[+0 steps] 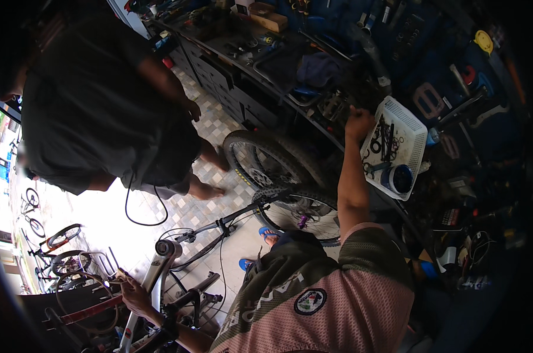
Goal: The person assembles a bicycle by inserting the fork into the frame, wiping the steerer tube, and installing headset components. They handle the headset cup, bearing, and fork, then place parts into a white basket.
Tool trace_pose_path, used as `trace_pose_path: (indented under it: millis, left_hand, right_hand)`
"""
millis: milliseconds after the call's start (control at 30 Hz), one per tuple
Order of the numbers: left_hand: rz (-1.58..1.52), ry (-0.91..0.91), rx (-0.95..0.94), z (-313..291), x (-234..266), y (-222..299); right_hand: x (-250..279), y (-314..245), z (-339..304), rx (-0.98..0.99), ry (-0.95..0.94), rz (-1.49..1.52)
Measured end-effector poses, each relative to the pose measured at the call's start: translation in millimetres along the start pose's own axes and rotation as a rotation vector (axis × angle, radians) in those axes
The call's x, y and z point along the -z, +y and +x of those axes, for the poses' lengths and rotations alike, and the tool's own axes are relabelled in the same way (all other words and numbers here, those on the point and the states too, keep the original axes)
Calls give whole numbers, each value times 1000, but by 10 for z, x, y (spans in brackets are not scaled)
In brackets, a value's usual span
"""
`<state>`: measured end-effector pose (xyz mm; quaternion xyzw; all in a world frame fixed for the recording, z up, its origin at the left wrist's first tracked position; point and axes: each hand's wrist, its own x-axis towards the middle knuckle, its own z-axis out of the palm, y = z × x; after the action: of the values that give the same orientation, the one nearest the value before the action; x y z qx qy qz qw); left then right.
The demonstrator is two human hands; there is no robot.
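Taking the grey bicycle frame (160,270) clamped low in the room as the marker: the person's left hand (134,294) sits right on its left side, fingers curled around something thin at the tube, though what exactly they pinch is too small to tell. Farther left of the frame a few parked bicycles (54,247) stand in bright daylight. Above the frame another person in a dark shirt (95,112) bends over the tiled floor (210,126), one hand hanging free. Right of the frame two knobbly bicycle wheels (272,170) lean by the workbench (243,65). Farther right and higher, the person's right hand (359,122) is closed into a fist at the bench edge, just beside a white plastic basket (410,126) of small metal parts; whether the fist grips anything I cannot tell
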<state>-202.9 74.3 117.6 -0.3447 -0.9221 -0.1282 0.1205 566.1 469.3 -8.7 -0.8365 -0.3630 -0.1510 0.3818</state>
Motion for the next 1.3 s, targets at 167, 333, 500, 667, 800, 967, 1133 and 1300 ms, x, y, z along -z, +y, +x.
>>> trace_pose_path:
  millis: [167, 333, 500, 667, 800, 967, 1133, 1300]
  left_hand:
    - [21, -69, 29, -46, 97, 33]
    - [-8, -50, 24, -12, 40, 15]
    - [-18, 43, -16, -93, 87, 79]
    - [9, -54, -58, 105, -12, 102]
    - [15, 21, -68, 6, 30, 20]
    - [29, 51, -57, -17, 142, 70]
    - [2, -54, 23, -28, -49, -58]
    - [61, -29, 24, 1, 152, 55]
  right_hand:
    - [95, -170, -25, 4, -163, -393]
    - [75, -119, 128, 226, -100, -281]
    - [302, -321, 243, 46, -141, -95]
    - [285, -229, 871, 294, -153, -12]
    - [75, -604, 977, 260, -452, -317]
    - [-237, -277, 1314, 57, -609, -415]
    - [-342, -126, 1813, -106, -485, -368]
    - [-92, -372, 1644, -395, -566, 73]
